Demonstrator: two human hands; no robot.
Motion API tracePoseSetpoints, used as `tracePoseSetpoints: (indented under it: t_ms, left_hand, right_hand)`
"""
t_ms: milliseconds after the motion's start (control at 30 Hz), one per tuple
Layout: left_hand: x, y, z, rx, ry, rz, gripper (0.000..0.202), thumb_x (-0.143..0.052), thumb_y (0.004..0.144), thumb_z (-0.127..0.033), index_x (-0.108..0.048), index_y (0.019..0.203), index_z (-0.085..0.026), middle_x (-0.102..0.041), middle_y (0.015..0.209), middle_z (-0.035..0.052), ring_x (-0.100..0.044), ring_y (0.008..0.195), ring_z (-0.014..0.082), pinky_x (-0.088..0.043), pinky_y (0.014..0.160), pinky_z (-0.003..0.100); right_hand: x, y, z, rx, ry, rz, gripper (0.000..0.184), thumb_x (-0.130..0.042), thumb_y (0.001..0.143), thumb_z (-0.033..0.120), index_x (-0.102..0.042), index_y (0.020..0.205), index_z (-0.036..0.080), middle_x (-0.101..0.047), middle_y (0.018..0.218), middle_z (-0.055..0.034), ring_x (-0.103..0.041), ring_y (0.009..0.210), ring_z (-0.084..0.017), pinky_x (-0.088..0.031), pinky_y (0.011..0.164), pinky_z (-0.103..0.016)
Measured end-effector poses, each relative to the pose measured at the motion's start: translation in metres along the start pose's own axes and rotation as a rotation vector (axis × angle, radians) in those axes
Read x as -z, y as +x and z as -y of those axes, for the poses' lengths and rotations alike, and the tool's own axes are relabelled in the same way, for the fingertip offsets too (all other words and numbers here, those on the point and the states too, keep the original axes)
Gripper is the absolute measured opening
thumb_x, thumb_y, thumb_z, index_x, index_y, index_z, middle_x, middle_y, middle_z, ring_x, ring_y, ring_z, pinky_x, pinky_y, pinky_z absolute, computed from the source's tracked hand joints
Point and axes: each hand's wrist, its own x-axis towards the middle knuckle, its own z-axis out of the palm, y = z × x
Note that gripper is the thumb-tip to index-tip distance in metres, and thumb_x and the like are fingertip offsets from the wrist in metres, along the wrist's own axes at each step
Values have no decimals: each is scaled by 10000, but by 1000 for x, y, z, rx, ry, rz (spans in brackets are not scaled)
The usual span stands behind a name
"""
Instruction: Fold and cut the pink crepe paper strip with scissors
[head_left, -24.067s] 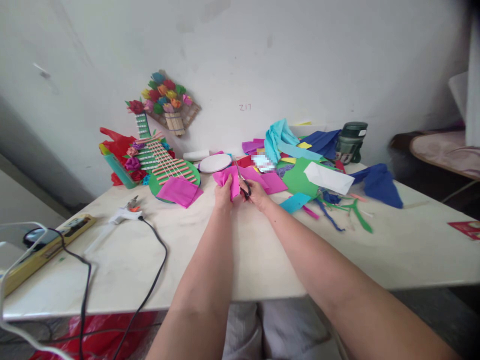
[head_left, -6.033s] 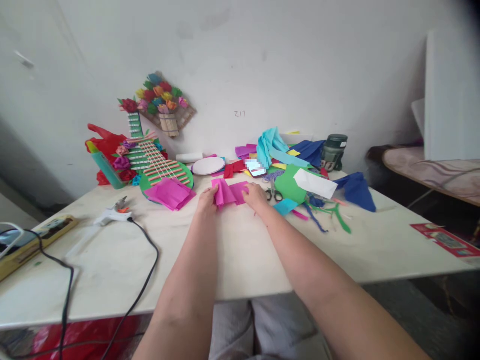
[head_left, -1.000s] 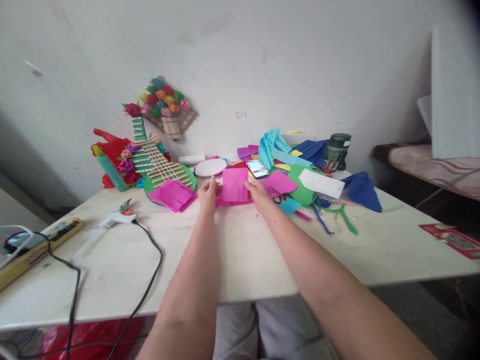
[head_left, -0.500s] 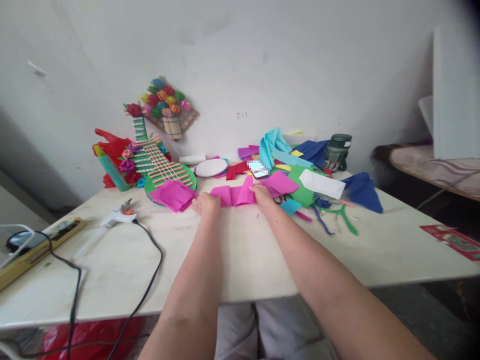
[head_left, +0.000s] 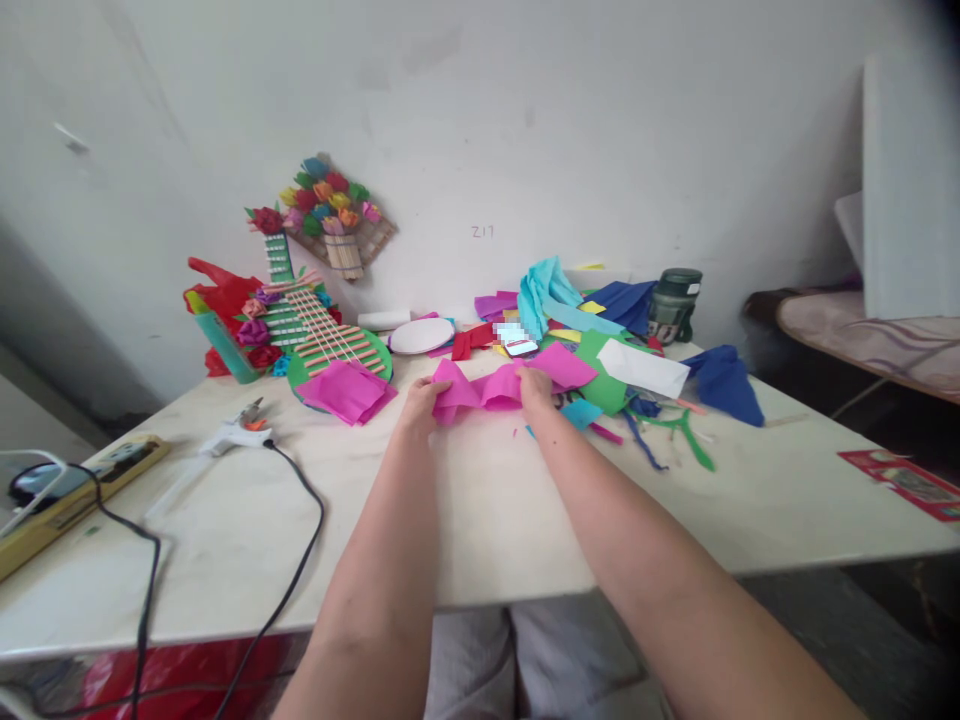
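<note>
A strip of bright pink crepe paper (head_left: 487,388) stretches between my two hands, creased and slightly bowed above the table. My left hand (head_left: 424,402) pinches its left end between thumb and fingers. At the other end my right hand (head_left: 534,388) grips the strip, its fingers partly hidden by the paper. Left of my left hand lies a stack of pink crepe paper (head_left: 349,392), on the lower part of a green paper guitar (head_left: 330,345) with string-like strands. Another pink sheet (head_left: 566,368) spreads out just behind and right of my right hand.
A white glue gun (head_left: 240,432) with a black cord lies at left, near a yellow power strip (head_left: 142,455). Colored paper scraps, a white sheet (head_left: 645,367), a phone (head_left: 519,342) and a dark green bottle (head_left: 673,305) are at right. A white oval disc (head_left: 422,335) lies behind.
My left hand has come off the pink stack's edge and moved right onto the strip's end. My right hand has shifted slightly right, and the strip between them is now bent differently.
</note>
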Motion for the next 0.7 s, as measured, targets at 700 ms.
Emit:
tracePoseSetpoints:
  t_ms: [700]
  left_hand:
    - [7, 13, 3, -336, 475, -115, 203, -750, 541, -209, -559, 479, -174, -467, 403, -35, -385, 390, 77, -208, 385, 188]
  right_hand:
    - [-1, -21, 24, -8, 551, 267, 142, -609, 602, 290, -495, 627, 210, -558, 556, 43, -554, 599, -142, -437, 582, -258]
